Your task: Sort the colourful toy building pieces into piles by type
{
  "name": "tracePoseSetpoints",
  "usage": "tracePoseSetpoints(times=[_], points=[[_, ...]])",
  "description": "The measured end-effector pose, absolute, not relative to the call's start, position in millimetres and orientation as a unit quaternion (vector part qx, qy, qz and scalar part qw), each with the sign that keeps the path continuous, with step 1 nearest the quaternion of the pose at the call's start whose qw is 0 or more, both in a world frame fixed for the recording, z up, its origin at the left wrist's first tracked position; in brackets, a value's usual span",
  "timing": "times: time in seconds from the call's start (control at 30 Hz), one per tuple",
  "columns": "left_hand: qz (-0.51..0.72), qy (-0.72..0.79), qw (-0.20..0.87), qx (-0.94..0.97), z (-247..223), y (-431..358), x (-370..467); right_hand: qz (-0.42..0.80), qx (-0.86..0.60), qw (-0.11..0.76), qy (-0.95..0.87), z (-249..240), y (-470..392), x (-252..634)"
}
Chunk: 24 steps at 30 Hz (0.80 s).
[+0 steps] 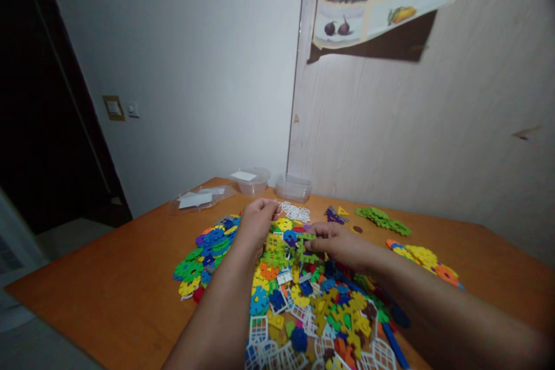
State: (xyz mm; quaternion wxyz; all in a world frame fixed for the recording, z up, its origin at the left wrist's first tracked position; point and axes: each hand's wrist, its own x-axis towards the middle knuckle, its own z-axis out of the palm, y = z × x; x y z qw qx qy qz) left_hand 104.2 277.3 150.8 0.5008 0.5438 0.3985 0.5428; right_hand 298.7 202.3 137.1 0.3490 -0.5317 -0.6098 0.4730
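My left hand [259,215] reaches over the far side of a heap of colourful plastic building pieces [303,295]. Its thumb and fingertips pinch together beside a small pile of white lattice pieces [295,211]; what lies between them, I cannot make out. My right hand [332,240] is closed, with a light green notched building piece [302,250] at its fingertips, above the heap. Below and between the hands lie yellow-green notched pieces [274,253], an orange flower-shaped disc [269,271] and blue notched discs [290,237].
Sorted discs [189,269] lie left on the orange table [130,277]. Green strips [382,220], purple and yellow pieces [336,215] and more discs [425,257] lie right. A plastic bag [197,199], a round tub [253,181] and a clear box [293,188] stand along the back.
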Motion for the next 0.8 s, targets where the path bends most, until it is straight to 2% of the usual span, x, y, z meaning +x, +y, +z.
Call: tracePoseSetpoints(times=[0.17,0.3,0.43,0.53,0.8], points=[[0.351,0.338,0.544,0.683,145.5,266.7,110.1,0.497,-0.530,0.386,-0.568,134.7,200.0,309.3],[0.277,0.331,0.530,0.730,136.7,267.9,110.8,0.471,-0.556,0.386,-0.566,133.1,194.9,315.3],[0.259,0.340,0.468,0.774,130.7,272.9,108.7,0.422,-0.589,0.440,-0.530,134.5,195.4,341.3],[0.270,0.349,0.439,0.783,130.6,274.4,107.6,0.314,-0.692,0.484,-0.434,139.2,201.9,384.0],[0.305,0.352,0.415,0.781,134.9,279.6,105.4,0.187,-0.821,0.461,-0.280,149.5,204.0,496.5]])
